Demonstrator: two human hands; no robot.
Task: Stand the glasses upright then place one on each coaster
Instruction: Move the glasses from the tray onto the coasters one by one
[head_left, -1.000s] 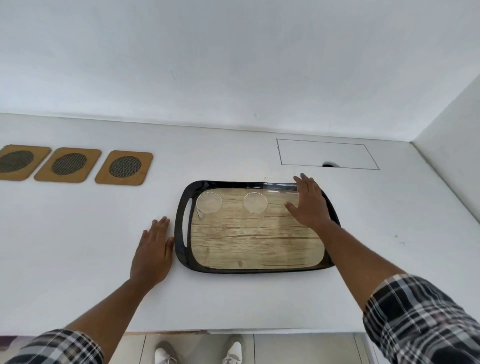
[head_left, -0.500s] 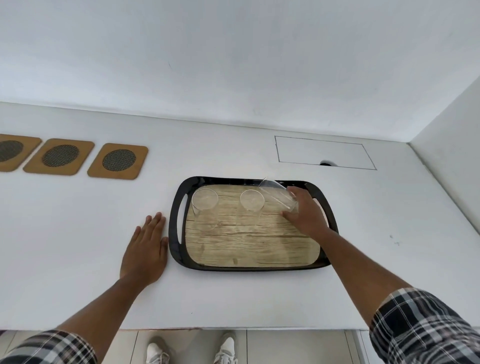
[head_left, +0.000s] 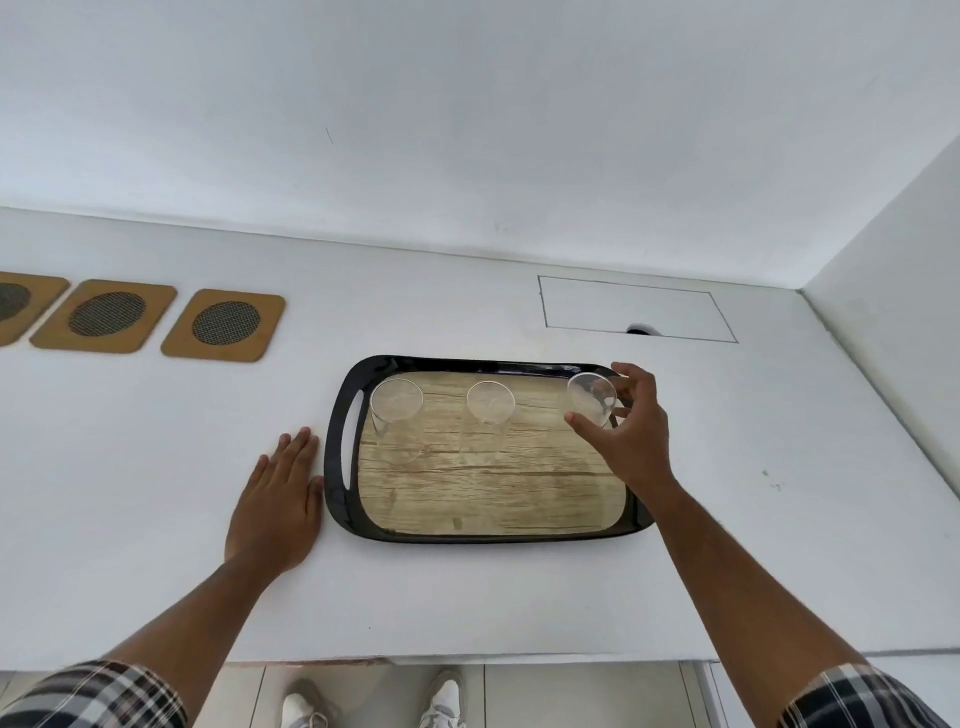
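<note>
At the tray's (head_left: 337, 467) far right corner, third glass (head_left: 592, 397) now upright in my right hand (head_left: 631, 441).

Fingers curl round its sides just under the rim. Two more glasses (head_left: 397, 400) (head_left: 490, 401) stand along the tray's far edge, left of it. My left hand (head_left: 278, 506) lies flat, fingers spread, touching the tray's left side. Clear glass looks thin, slick and breakable, so I'd grip mid-wall, not the lip. Coasters (head_left: 224, 325) sit well left of the tray.

Three clear glasses (head_left: 397, 410) (head_left: 490, 402) (head_left: 591, 397) at centre frame; three coasters (head_left: 224, 326) (head_left: 105, 315) (head_left: 18, 304) upper left; one tray (head_left: 337, 467); two hands (head_left: 278, 501) (head_left: 631, 436).
</note>
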